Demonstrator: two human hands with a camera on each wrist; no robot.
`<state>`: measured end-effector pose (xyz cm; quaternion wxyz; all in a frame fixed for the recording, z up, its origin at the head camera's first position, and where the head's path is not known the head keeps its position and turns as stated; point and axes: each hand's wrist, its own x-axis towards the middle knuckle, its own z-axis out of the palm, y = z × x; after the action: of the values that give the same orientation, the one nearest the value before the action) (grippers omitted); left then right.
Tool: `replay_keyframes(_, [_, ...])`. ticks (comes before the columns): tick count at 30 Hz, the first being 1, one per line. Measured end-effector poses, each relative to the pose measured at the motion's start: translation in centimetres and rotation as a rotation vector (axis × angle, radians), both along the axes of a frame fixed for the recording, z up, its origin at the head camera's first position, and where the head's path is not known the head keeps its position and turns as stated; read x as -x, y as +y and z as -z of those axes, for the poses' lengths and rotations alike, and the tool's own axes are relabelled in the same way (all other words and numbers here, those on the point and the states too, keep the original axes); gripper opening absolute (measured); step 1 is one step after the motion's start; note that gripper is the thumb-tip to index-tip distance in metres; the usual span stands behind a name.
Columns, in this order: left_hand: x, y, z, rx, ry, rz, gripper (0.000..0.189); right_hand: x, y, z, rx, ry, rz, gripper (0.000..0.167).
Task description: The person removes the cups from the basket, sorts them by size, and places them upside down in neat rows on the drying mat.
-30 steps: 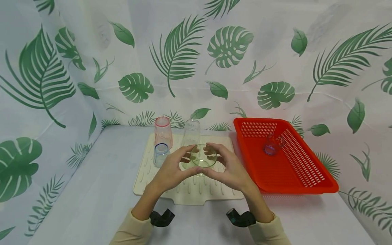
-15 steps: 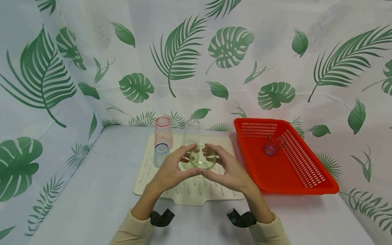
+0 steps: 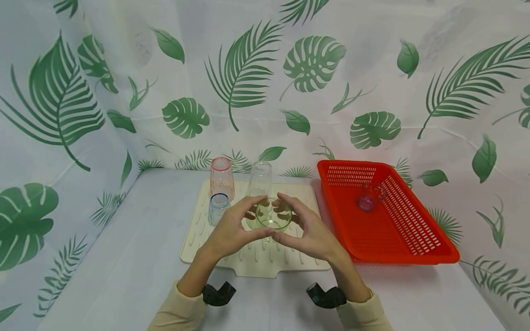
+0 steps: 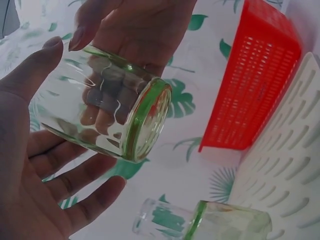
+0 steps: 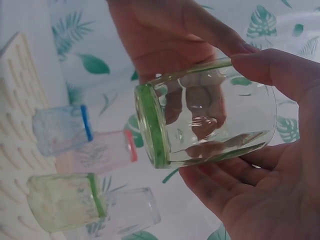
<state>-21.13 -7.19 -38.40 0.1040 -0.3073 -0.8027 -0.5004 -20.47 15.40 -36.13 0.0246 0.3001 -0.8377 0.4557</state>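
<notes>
A green-tinted drinking glass (image 3: 273,222) is held in the air over the cream draining mat (image 3: 271,266) by both hands. My left hand (image 3: 230,230) grips its left side, thumb at the near side and fingers spread round it. From the right, my right hand (image 3: 311,230) grips it the same way, and the thumbs meet. In the right wrist view the glass's green-banded end (image 5: 151,125) points down toward the mat. Behind the hands, largely hidden from the head view, a second green-banded glass (image 5: 65,200) stands on the mat, band upward.
A pink-rimmed tall glass (image 3: 221,179), a blue-rimmed short glass (image 3: 218,211) and a clear tall glass (image 3: 260,177) stand on the mat. To the right is a red perforated basket (image 3: 397,250) with bluish glassware (image 3: 367,203) inside. Leaf-patterned cloth rises behind the table.
The held glass has shifted very slightly toward me, tipping a little between the hands. Both hands keep their hold, nearly still. The other glasses and the basket stay put.
</notes>
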Motion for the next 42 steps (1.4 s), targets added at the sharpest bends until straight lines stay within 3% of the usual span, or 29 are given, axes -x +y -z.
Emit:
replay_keyframes(7, [0.0,0.1,0.1,-0.016,0.025,-0.006,0.069,0.7,0.1,0.6,-0.033,-0.075,-0.017,0.089])
replay_keyframes(14, [0.0,0.0,0.1,-0.052,0.048,0.0,0.069,1.5,0.2,1.4,-0.057,-0.169,-0.065,0.077])
replay_keyframes(26, [0.2,-0.6,-0.1,-0.072,0.017,-0.011,0.068,2.0,1.1,1.6,-0.03,-0.091,-0.089,0.053])
replay_keyframes(33, [0.4,-1.1,0.0,-0.037,0.007,-0.023,0.066,1.9,1.8,1.0,0.024,-0.13,-0.049,0.064])
replay_keyframes(42, [0.5,-1.4,0.0,0.0,-0.042,-0.014,0.064,1.7,2.1,0.8,0.082,-0.129,-0.03,0.065])
